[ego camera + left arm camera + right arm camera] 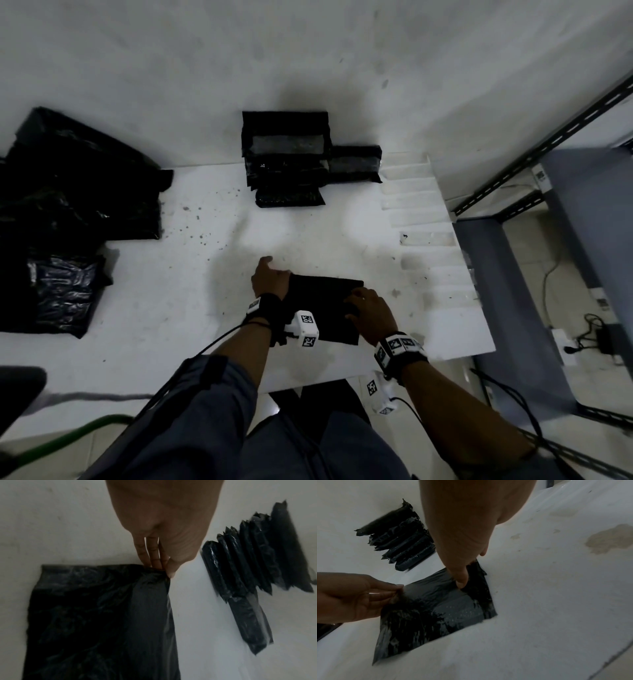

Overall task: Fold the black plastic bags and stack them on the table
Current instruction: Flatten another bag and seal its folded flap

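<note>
A half-folded black plastic bag (325,308) lies flat on the white table (191,281) in front of me. My left hand (277,274) pinches its far left corner between thumb and fingertips (155,562), lifting the corner slightly. My right hand (356,298) rests on the bag's right part, one fingertip (461,582) pressing the plastic (436,608) down. In the right wrist view the left hand (397,590) shows at the left edge. A stack of folded black bags (287,161) leans against the wall at the table's far side, also seen as the stack (254,568) and the stack (402,540).
Loose unfolded black bags (78,192) are heaped at the table's left, with another crumpled bag (61,294) nearer me. Ridged white foam (421,205) covers the table's right side. A grey metal rack (548,144) and floor cables (596,335) lie beyond the right edge.
</note>
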